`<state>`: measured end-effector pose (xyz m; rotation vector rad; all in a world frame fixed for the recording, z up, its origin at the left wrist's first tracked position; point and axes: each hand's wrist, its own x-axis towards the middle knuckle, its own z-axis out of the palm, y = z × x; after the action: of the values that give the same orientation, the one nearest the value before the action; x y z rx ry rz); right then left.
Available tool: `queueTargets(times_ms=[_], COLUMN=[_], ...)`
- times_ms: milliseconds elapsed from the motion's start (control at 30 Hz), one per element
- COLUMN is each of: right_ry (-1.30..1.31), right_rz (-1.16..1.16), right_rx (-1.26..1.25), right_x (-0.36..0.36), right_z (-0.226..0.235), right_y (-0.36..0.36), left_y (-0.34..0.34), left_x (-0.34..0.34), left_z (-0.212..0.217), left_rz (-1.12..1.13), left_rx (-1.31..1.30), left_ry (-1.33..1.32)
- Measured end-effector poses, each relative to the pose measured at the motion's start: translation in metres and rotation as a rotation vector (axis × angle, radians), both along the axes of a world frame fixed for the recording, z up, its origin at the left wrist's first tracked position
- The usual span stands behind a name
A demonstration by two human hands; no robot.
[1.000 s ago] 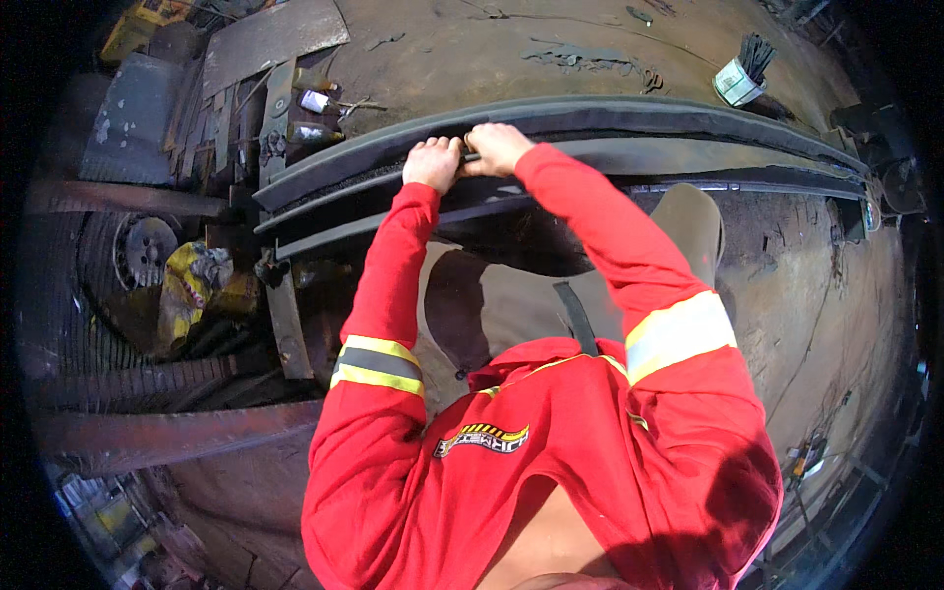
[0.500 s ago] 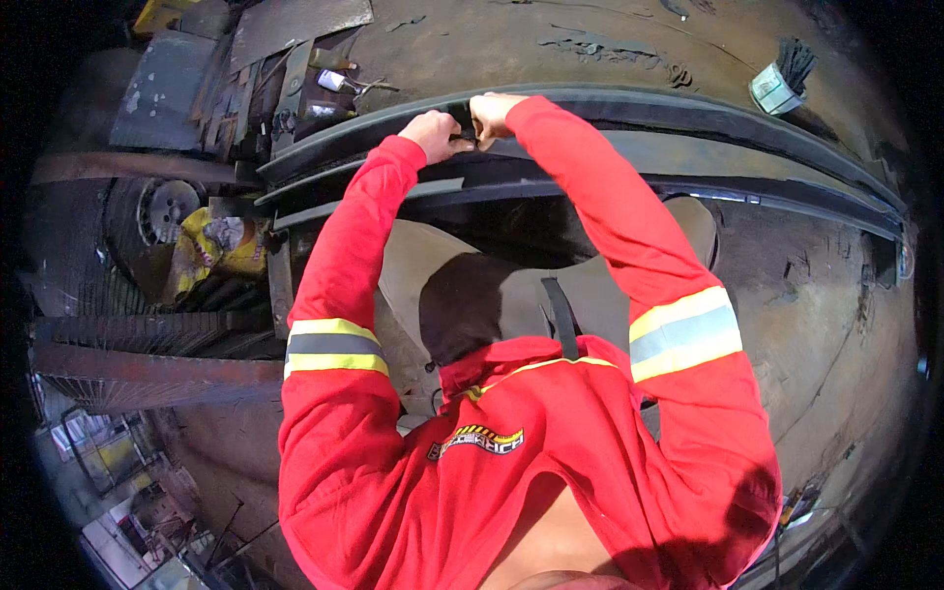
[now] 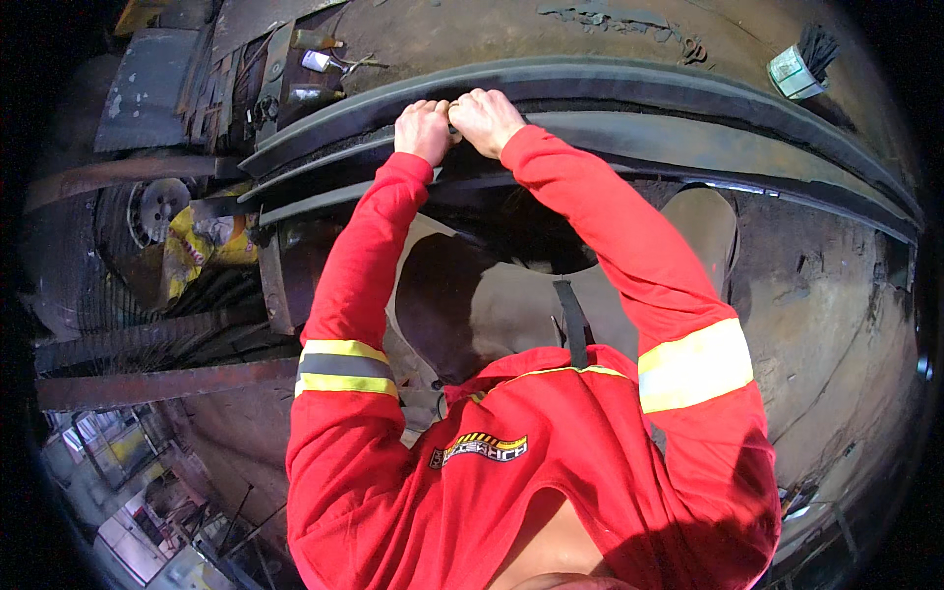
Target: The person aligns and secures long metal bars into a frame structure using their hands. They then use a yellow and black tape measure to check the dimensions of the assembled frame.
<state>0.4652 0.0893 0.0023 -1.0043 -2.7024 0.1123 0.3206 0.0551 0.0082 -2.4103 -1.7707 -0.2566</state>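
Long dark steel beams (image 3: 639,136) lie crosswise in front of my knees, their edges bowed by the lens. Both hands are closed at the inner beam's upper edge, left of its middle. My left hand (image 3: 423,130) has its fingers curled down over the edge. Right beside it, nearly touching, my right hand (image 3: 487,120) is wrapped over the same edge with the knuckles up. The fingertips are hidden, so anything small between them cannot be seen. A farther beam edge (image 3: 610,74) runs just beyond both hands.
A pale bucket (image 3: 790,77) of dark rods stands at the far right. Bottles (image 3: 317,61) and flat metal scraps (image 3: 147,88) lie at the far left. Left of me are a wheel (image 3: 157,211), a yellow wrapper (image 3: 208,241) and a rusty bar (image 3: 167,383).
My hands have come closer together, from pinching with a small gap to curling over the beam edge. The view has shifted slightly, and the inner beam looks turned.
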Motion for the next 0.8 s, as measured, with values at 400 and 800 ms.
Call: queueTargets(times_ms=[400, 800], right_ry=[0.042, -0.059], right_rz=[-0.020, 0.055], right_rx=[-0.679, -0.686], right_x=[0.042, 0.080], right_z=[0.029, 0.046], right_y=[0.030, 0.053], left_y=[-0.006, 0.029], left_x=[0.004, 0.035], left_z=[0.011, 0.041], left_rz=[0.033, -0.173], left_rx=[-0.112, -0.452], left_ry=[-0.018, -0.095])
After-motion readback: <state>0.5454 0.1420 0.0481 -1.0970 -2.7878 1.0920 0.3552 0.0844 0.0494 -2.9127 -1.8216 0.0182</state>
